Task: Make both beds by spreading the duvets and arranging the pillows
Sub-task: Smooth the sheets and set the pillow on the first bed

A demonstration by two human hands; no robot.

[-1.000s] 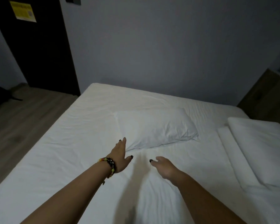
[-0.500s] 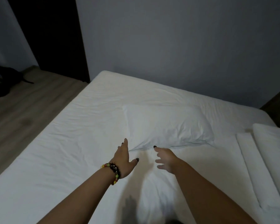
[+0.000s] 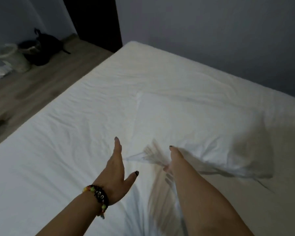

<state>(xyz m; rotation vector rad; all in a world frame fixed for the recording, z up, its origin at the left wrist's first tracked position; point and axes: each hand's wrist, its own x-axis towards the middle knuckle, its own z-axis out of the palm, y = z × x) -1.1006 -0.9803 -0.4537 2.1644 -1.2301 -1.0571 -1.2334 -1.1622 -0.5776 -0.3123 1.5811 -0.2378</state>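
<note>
Two hands (image 3: pixel 143 165) at the white pillow's (image 3: pixel 191 126) near edge

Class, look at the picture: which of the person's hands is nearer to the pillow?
Right. The right hand is at the pillow, at its near edge; the blur hides any grip. The left hand is flat beside its near left corner, apart from it.

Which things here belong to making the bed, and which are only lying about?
For the job: pillow, bed sheet, left hand, right hand.

Lying about: black bag, pale bin, both on the wooden floor.
</note>
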